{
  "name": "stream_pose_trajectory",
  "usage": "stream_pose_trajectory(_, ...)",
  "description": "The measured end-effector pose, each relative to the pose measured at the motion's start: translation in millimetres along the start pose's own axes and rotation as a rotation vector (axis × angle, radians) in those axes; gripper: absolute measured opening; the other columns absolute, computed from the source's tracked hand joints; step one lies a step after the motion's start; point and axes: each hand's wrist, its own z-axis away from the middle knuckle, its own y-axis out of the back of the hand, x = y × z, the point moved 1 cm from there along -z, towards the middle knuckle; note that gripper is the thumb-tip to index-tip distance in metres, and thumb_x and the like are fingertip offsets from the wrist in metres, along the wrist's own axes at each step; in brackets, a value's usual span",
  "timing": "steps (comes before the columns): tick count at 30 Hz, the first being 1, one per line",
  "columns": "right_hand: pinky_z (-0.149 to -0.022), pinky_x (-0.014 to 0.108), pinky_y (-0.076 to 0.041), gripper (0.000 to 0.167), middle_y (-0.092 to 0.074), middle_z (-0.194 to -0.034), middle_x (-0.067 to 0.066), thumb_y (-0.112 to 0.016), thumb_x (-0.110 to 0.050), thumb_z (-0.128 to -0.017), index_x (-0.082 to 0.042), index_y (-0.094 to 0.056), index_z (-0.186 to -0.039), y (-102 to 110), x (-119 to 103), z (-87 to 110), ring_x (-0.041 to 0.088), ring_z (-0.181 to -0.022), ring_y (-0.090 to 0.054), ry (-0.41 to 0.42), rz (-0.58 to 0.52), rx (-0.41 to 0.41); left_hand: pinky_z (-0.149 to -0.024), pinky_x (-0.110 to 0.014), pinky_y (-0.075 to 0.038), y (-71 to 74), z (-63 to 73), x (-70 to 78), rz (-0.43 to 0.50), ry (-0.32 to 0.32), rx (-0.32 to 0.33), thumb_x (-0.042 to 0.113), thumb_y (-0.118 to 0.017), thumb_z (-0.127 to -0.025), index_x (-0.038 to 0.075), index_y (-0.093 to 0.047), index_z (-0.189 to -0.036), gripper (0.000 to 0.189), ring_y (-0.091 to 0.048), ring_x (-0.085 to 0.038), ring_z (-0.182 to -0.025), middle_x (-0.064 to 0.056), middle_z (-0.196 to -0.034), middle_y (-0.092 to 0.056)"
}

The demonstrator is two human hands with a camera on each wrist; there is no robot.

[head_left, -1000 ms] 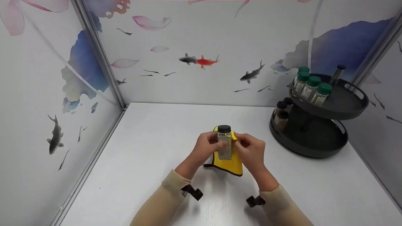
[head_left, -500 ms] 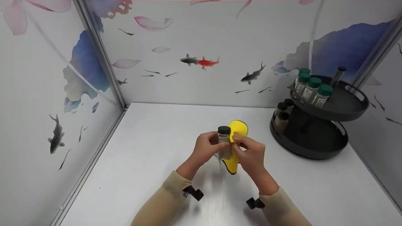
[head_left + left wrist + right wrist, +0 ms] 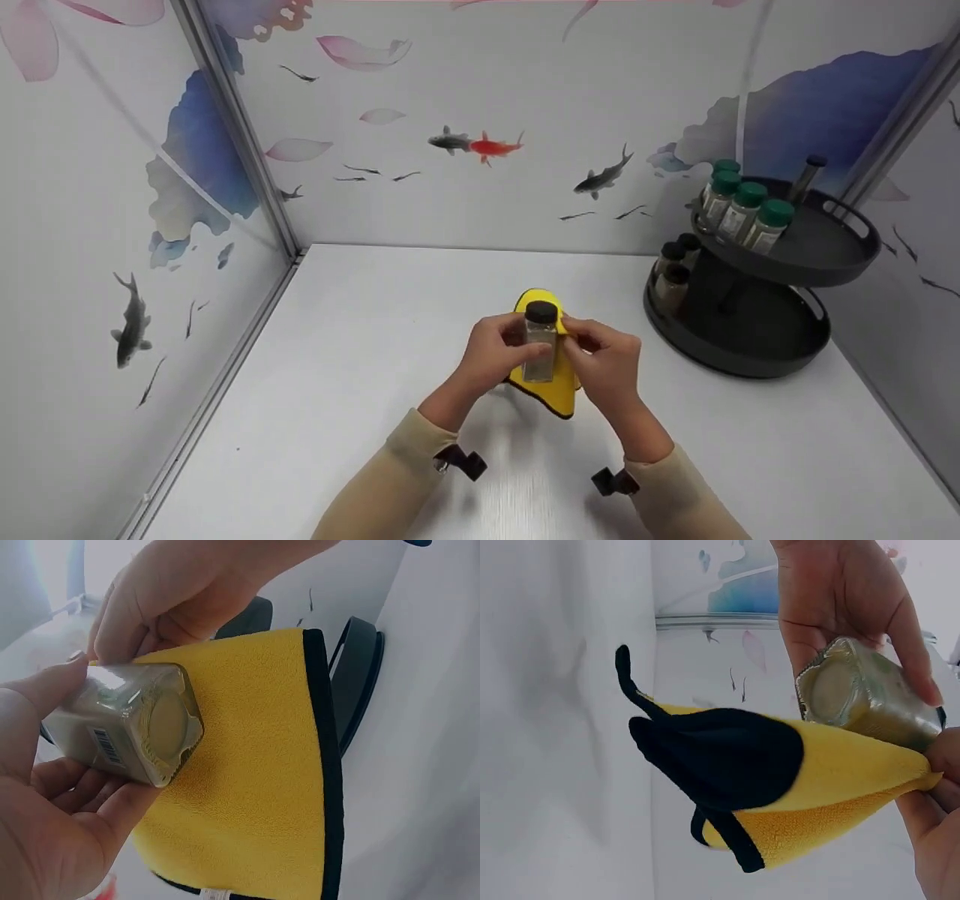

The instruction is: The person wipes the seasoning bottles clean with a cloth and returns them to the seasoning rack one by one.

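Observation:
My left hand (image 3: 491,354) grips a square clear spice jar (image 3: 538,364) with a black lid, held upright above the table. Pale contents and a small barcode show on the jar (image 3: 105,720) in the left wrist view, where its base faces the camera. Beside it, my right hand (image 3: 606,366) pinches a yellow cloth (image 3: 555,396) with black edging between thumb and fingers. The cloth hangs behind the jar and against its right side. From the right wrist, the cloth (image 3: 840,765) appears folded and gathered at the fingertips, its black-trimmed corners dangling.
At the right stands a dark two-tier round rack (image 3: 780,352). Several green-lidded jars (image 3: 766,225) and one slim dark-capped bottle (image 3: 808,180) are on its upper tier; dark-lidded jars (image 3: 672,289) sit below. Printed walls border the white table (image 3: 360,300).
The yellow cloth swung out to the jar's right half a second ago and is now back behind it. Both hands keep their holds, with the jar slightly shifted to the right.

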Motion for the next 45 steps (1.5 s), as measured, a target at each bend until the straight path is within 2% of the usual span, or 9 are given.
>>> stream_pose_trajectory(4, -0.069, 0.013, -0.059, 0.022, -0.083, -0.093, 0.009, -0.081, 0.007, -0.086, -0.004, -0.084, -0.104, 1.8, -0.8, 0.3, 0.009, -0.069, -0.072, 0.011, 0.018, 0.008, -0.086, -0.030, -0.060, -0.4, -3.3, -1.6, -0.031, -0.015, 0.005, 0.029, -0.084, -0.092, 0.016, -0.078, -0.123, 0.034, -0.065, -0.016, -0.090, -0.001, -0.104, -0.075)
stream_pose_trajectory(10, -0.061, 0.011, -0.053, 0.021, -0.083, -0.093, 0.011, -0.078, 0.008, -0.089, -0.004, -0.084, -0.106, 1.7, 1.5, -0.5, 0.007, -0.061, -0.059, -0.057, -0.015, 0.009, -0.083, -0.028, -0.059, -3.3, -2.6, -3.5, 0.005, -0.035, -0.027, 0.029, -0.085, -0.091, 0.017, -0.077, -0.122, 0.034, -0.065, -0.015, -0.088, -0.001, -0.101, -0.074)
stream_pose_trajectory(14, -0.063, 0.013, -0.056, 0.020, -0.083, -0.093, 0.007, -0.079, 0.004, -0.090, -0.006, -0.084, -0.107, -3.0, -2.9, 1.3, 0.009, -0.063, -0.063, -0.065, 0.020, -0.023, -0.094, -0.034, -0.062, -2.2, -0.7, -4.0, 0.042, 0.010, 0.047, 0.031, -0.085, -0.091, 0.017, -0.077, -0.124, 0.037, -0.070, -0.016, -0.097, 0.000, -0.111, -0.078)
stream_pose_trajectory(20, -0.073, 0.016, -0.060, 0.024, -0.083, -0.093, 0.007, -0.081, 0.006, -0.085, -0.005, -0.084, -0.106, -16.7, -9.7, 8.6, 0.017, -0.077, -0.078, -0.004, 0.087, -0.098, -0.093, -0.036, -0.063, 10.7, -5.1, -6.1, 0.087, 0.077, 0.186, 0.030, -0.083, -0.092, 0.010, -0.076, -0.122, 0.037, -0.068, -0.020, -0.097, -0.007, -0.113, -0.076)
stream_pose_trajectory(23, -0.073, 0.017, -0.061, 0.022, -0.083, -0.093, 0.008, -0.082, 0.004, -0.086, -0.004, -0.084, -0.106, -20.0, -8.2, 10.0, 0.016, -0.077, -0.077, -0.028, 0.078, -0.124, -0.094, -0.037, -0.063, 15.5, -6.6, -5.6, 0.098, 0.083, 0.218, 0.028, -0.083, -0.092, 0.008, -0.076, -0.122, 0.036, -0.067, -0.020, -0.098, -0.009, -0.113, -0.075)
stream_pose_trajectory(26, -0.070, 0.015, -0.059, 0.019, -0.081, -0.088, 0.008, -0.081, 0.004, -0.087, -0.004, -0.085, -0.104, -19.7, -4.5, 9.7, 0.012, -0.070, -0.070, -0.073, 0.084, -0.117, -0.097, -0.039, -0.063, 15.3, -6.6, -4.1, 0.131, 0.083, 0.194, 0.028, -0.083, -0.092, 0.008, -0.076, -0.124, 0.038, -0.069, -0.020, -0.101, -0.009, -0.116, -0.075)
stream_pose_trajectory(31, -0.067, 0.014, -0.057, 0.020, -0.083, -0.090, 0.006, -0.080, 0.004, -0.089, -0.005, -0.084, -0.106, -13.1, -0.5, 7.9, 0.009, -0.066, -0.066, -0.089, 0.096, -0.071, -0.097, -0.040, -0.063, 8.7, -5.1, -1.3, 0.179, 0.087, 0.091, 0.026, -0.081, -0.093, 0.007, -0.074, -0.129, 0.041, -0.071, -0.021, -0.104, -0.009, -0.119, -0.075)
stream_pose_trajectory(36, -0.066, 0.012, -0.057, 0.022, -0.083, -0.096, 0.009, -0.079, 0.006, -0.089, -0.005, -0.084, -0.108, -4.5, 0.0, 2.7, 0.008, -0.066, -0.067, -0.061, 0.044, 0.009, -0.093, -0.039, -0.064, 0.2, -2.9, -1.0, 0.118, 0.093, -0.004, 0.027, -0.082, -0.092, 0.011, -0.076, -0.125, 0.036, -0.071, -0.020, -0.097, -0.006, -0.112, -0.075)
stream_pose_trajectory(45, -0.067, 0.013, -0.057, 0.021, -0.084, -0.097, 0.006, -0.079, 0.002, -0.092, -0.007, -0.084, -0.110, -3.7, 0.4, 2.4, 0.007, -0.065, -0.064, -0.062, 0.020, 0.004, -0.091, -0.036, -0.064, -5.0, -0.5, -1.2, 0.003, 0.069, 0.077, 0.032, -0.085, -0.091, 0.016, -0.077, -0.125, 0.039, -0.069, -0.018, -0.094, -0.001, -0.109, -0.077)
